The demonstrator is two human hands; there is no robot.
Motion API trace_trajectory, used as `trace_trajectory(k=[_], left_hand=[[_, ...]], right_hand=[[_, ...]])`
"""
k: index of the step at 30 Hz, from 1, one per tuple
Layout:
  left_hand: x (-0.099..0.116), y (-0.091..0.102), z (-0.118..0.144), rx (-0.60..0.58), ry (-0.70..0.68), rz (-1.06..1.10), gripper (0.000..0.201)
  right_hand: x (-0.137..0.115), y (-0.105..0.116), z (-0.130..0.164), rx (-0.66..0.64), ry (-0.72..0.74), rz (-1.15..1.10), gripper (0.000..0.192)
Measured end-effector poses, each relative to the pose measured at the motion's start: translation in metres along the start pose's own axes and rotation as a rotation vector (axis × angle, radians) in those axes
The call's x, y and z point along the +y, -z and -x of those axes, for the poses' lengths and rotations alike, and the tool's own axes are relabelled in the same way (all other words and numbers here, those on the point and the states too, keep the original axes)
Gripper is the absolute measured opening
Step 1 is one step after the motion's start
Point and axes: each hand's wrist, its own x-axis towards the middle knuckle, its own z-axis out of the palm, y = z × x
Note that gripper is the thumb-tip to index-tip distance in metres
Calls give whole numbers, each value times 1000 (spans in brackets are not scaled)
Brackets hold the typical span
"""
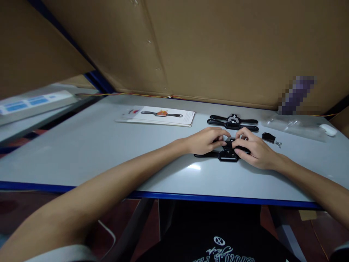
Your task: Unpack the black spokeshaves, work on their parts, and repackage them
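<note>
My left hand (207,141) and my right hand (253,149) meet over the table, fingers closed at the middle of a black spokeshave (228,143). Its handles are mostly hidden by my hands, and the fingertips cover the small part they pinch there. Just in front of it lies another black spokeshave (228,157), its slotted body bare. The right hand's lower fingers are close to that one; contact cannot be made out. Farther back, two more black spokeshaves (232,122) lie side by side.
Right of my hands are a black plate-like piece (268,137), small metal screws (278,144), a clear plastic bag (294,127) and a white rounded object (328,130). A printed spokeshave card (163,116) lies left of centre. A cardboard wall (204,54) rises behind the table.
</note>
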Motion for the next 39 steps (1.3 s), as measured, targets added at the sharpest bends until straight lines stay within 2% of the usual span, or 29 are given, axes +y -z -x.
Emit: trace_trajectory(k=[8,16,26,30,39], left_hand=[[0,0,-1,-17,9,-18,33],[2,2,0,-27,8,-17,32],[2,1,0,-25,0,-19,33],[1,1,0,-23,-8,-25,33],[1,1,0,-14,-16,-16,32]], right_hand=[[0,-1,0,26,22,3,18],[3,-4,1,106,-68,-16,16],[4,-5,-1,154,-63,-14,14],[5,-5,1,100,-32,6,23],[2,0,1,-26,-20,32,29]])
